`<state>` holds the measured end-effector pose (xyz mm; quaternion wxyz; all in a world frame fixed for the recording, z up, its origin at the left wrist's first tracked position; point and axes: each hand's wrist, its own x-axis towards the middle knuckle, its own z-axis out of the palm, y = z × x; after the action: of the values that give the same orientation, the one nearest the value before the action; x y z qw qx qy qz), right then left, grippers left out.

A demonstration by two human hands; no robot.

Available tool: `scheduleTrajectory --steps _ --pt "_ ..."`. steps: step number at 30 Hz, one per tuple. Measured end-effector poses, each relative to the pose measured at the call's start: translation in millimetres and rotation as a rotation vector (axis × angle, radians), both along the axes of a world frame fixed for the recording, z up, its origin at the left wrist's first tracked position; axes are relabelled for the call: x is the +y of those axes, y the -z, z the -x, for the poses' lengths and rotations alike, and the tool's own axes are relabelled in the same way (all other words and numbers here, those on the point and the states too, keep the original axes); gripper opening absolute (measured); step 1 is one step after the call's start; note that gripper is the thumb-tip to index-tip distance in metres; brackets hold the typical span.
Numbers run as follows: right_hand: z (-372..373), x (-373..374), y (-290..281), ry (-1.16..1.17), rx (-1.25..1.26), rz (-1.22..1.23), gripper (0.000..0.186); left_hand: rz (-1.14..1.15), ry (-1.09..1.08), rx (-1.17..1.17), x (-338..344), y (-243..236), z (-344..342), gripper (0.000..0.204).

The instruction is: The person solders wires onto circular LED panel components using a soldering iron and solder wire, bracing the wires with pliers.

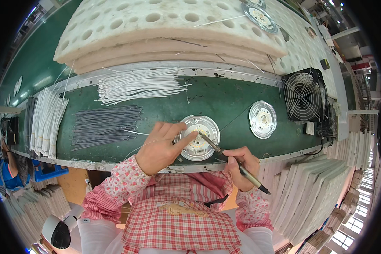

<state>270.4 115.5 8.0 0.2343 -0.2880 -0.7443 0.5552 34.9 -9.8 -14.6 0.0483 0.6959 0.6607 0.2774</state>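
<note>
My right hand [242, 166] is closed round a soldering iron [249, 175] like a pen. Its tip meets the middle of a round silver lamp disc [193, 153] with a small yellowish circuit board, which lies flat near the bench's front edge. My left hand [160, 144] is closed over the disc's left side, with its fingertips close to the iron's tip. A white wire [135, 132] runs in under this hand; its end at the fingertips is hidden. A thin strand also loops by the hand. A dark wire runs off the disc's right side.
Bundles of white wires [139, 86] and grey wires [106, 126] lie on the green bench [224, 95], with white bundles [48, 122] further left. A second lamp disc [263, 120] and a black fan [302, 95] stand right. Stacked foam boards [169, 27] rise behind. A person [7, 171] is far left.
</note>
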Motion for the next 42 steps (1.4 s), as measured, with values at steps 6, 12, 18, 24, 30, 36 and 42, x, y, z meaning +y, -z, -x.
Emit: scheduleTrajectory --steps 6,12,18,24,30,36,42 --pt "-4 -16 -7 0.089 0.003 0.072 0.015 0.006 0.057 0.117 0 2 0 0.058" --pt "2 -11 6 0.152 -0.091 -0.174 0.024 0.010 0.062 0.122 7 2 6 0.059" --pt "61 -26 10 -0.044 -0.319 -0.750 0.106 0.049 0.105 0.001 -3 15 9 0.046" --pt "54 -26 5 0.055 -0.181 -0.843 0.086 -0.148 0.051 -0.046 15 10 -11 0.030" --pt "39 -34 10 0.010 0.012 -0.730 0.104 -0.004 -0.135 -0.737 21 -4 -6 0.032" --pt "32 -20 21 0.230 0.262 -0.511 0.107 0.058 -0.035 -0.791 58 -41 14 0.047" --pt "30 2 22 0.339 0.044 -0.566 0.094 -0.215 -0.140 -1.148 117 -139 86 0.035"
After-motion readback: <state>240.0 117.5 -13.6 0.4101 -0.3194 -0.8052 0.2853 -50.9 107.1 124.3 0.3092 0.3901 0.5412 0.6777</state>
